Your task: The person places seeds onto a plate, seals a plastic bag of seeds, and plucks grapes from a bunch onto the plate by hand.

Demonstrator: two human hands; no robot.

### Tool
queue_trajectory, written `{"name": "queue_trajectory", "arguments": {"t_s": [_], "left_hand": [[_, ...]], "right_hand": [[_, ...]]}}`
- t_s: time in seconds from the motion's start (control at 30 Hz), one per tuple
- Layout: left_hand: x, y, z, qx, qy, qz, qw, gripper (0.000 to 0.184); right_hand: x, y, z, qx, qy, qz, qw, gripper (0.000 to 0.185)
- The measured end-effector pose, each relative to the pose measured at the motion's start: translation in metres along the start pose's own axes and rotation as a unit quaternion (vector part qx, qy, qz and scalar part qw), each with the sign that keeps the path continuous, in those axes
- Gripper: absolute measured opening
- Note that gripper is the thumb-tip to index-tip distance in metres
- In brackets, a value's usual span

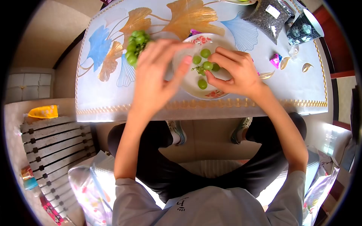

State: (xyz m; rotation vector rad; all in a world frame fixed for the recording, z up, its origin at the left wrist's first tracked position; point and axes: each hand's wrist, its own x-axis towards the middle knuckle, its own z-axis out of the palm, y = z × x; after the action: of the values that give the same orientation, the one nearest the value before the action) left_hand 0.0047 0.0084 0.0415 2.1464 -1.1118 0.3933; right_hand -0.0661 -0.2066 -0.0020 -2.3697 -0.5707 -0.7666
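Note:
A white plate with red flower patterns (201,93) lies near the table's front edge. Several green grapes (202,83) and a bit of green stem are on it. My right hand (235,71) is over the plate's right side, thumb and fingers curved around a grape (207,65) beside the stem. Motion blurs my left hand (160,66), which is raised left of the plate with thumb and forefinger apart and nothing visible between them. Left of the plate, a bunch of green grapes (132,48) lies on the tablecloth, partly behind my left hand.
At the back right are a clear bag of dark grains (264,20) and a dark patterned cup (304,28). A pink wrapped sweet (276,60) lies right of the plate. Another plate's edge (241,2) shows at the back. A slatted white rack (56,150) stands at lower left.

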Motion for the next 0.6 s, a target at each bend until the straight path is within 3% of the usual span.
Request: {"name": "queue_trajectory", "arguments": {"t_s": [0.13, 0.27, 0.47, 0.53, 0.6], "left_hand": [[-0.007, 0.008, 0.007, -0.004, -0.170, 0.024, 0.985, 0.012], [-0.005, 0.014, 0.006, -0.083, -0.202, -0.004, 0.976, 0.010], [-0.007, 0.014, 0.016, -0.119, -0.222, -0.015, 0.968, 0.011], [-0.006, 0.020, 0.012, -0.126, -0.241, -0.059, 0.961, 0.011], [-0.006, 0.016, 0.011, -0.241, -0.216, -0.059, 0.944, 0.009]], "right_hand": [[0.001, -0.003, -0.002, -0.007, -0.002, -0.032, 0.999, 0.020], [0.001, -0.001, -0.005, -0.007, 0.031, -0.116, 0.993, 0.027], [-0.002, -0.006, -0.003, 0.025, -0.030, -0.067, 0.997, 0.019], [-0.001, -0.010, -0.009, 0.074, -0.038, -0.022, 0.996, 0.014], [-0.001, -0.018, -0.015, 0.182, -0.040, 0.067, 0.980, 0.010]]}}
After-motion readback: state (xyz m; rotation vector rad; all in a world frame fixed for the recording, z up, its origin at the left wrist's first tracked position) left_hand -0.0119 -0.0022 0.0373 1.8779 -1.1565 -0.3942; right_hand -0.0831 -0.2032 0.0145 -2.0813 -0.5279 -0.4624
